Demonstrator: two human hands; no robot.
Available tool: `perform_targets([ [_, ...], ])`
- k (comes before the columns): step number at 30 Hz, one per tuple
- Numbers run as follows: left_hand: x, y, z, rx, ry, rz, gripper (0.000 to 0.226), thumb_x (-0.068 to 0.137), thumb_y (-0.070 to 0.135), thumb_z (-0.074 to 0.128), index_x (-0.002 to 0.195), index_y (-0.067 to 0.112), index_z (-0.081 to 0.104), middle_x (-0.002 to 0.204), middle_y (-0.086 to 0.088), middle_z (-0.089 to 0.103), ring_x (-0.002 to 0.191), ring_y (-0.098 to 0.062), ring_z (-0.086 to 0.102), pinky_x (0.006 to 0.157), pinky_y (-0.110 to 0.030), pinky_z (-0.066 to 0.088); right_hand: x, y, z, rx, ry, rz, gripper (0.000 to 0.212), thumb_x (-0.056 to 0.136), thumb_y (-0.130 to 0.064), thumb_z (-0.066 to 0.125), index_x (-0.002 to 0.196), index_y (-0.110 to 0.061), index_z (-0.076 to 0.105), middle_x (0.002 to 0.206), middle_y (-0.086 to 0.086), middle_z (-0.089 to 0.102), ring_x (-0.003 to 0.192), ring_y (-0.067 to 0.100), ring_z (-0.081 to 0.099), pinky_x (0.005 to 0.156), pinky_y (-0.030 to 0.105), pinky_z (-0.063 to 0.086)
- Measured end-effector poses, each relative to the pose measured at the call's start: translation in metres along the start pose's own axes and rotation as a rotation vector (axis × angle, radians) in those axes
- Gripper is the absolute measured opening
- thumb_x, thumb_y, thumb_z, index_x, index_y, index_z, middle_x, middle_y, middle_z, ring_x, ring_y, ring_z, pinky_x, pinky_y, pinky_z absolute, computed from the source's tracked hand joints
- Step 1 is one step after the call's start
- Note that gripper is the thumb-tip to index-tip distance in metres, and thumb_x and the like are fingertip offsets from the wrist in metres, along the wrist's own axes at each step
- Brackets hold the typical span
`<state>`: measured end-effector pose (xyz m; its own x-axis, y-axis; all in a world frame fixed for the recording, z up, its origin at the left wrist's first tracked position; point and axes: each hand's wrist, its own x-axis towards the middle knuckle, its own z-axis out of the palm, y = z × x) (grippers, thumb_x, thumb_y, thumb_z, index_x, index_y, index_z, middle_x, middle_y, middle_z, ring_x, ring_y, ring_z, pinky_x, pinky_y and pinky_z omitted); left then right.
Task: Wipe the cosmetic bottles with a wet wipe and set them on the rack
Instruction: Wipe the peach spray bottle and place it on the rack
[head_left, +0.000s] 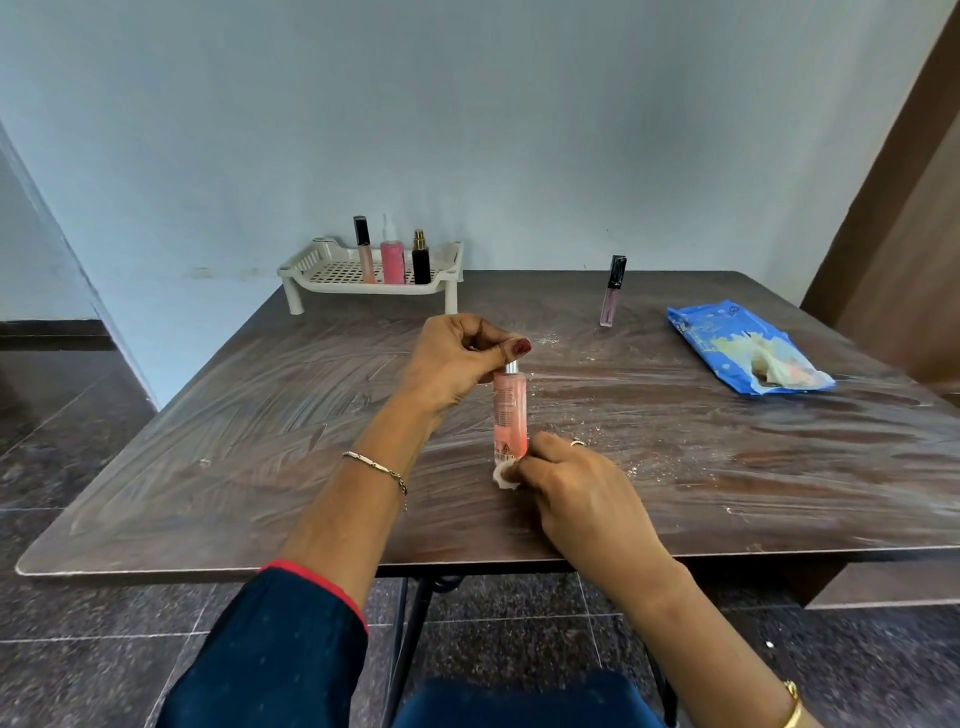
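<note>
Landmark: white slotted rack at the desk's far edge, against the wall.
Peach bottle: in front of the rack and a little to its right, towards the person, upright and held between both hands.
Left hand: fingers curled around the bottle's top, pinching it. The cap is hidden inside them; only a silver collar shows.
Right hand: fingers curled, pressing a wet wipe to the bottle's foot. The thumb is out of sight.
Wipe: mostly covered by the right hand; a small white crumple shows.
Bottle base: hidden by wipe and hand, so contact with the desk cannot be told. Label print is too small to read.
On the rack: black-capped gloss tube, pink spray bottle and black bottle with a gold sprayer, upright in a row.
Right of the rack, well apart: a lone gloss tube standing on the desk.
Further right of the rack: blue wipes pack, a sheet poking from its opening, print unreadable.
Desk surface: smeared, with white specks.
</note>
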<state>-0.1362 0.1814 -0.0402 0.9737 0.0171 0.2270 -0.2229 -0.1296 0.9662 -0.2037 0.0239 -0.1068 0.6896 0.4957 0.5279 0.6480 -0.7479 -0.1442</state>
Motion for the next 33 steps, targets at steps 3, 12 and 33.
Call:
perform_targets([
  [3,-0.003,0.002,0.001,0.035,0.005,0.021,0.008,0.074,0.015,0.077,0.079,0.012,0.070,0.082,-0.004,0.072,0.073,-0.010,0.067,0.064,-0.020,0.056,0.001,0.001,-0.001,0.003,0.032,0.016,0.024,0.073,0.004,0.072,0.091,-0.012,0.072,0.086,0.000,0.059,0.063,0.024,0.060,0.046,0.038,0.049],
  [12,-0.008,0.007,-0.005,0.146,-0.078,0.056,0.013,0.081,0.013,0.072,0.093,0.009,0.073,0.088,0.001,0.073,0.080,-0.009,0.067,0.077,-0.024,0.055,0.043,0.005,-0.025,-0.065,0.257,0.006,0.016,0.079,-0.006,0.073,0.092,-0.013,0.070,0.082,0.003,0.055,0.058,0.022,0.051,0.040,0.031,0.039],
  [33,-0.005,0.020,0.011,0.110,-0.036,-0.018,0.019,0.066,0.010,0.083,0.081,0.006,0.073,0.076,0.002,0.073,0.070,0.001,0.068,0.067,-0.013,0.053,0.027,0.007,-0.025,-0.014,0.235,0.038,0.017,0.077,-0.003,0.073,0.093,-0.007,0.070,0.086,0.007,0.055,0.060,0.024,0.052,0.044,0.031,0.039],
])
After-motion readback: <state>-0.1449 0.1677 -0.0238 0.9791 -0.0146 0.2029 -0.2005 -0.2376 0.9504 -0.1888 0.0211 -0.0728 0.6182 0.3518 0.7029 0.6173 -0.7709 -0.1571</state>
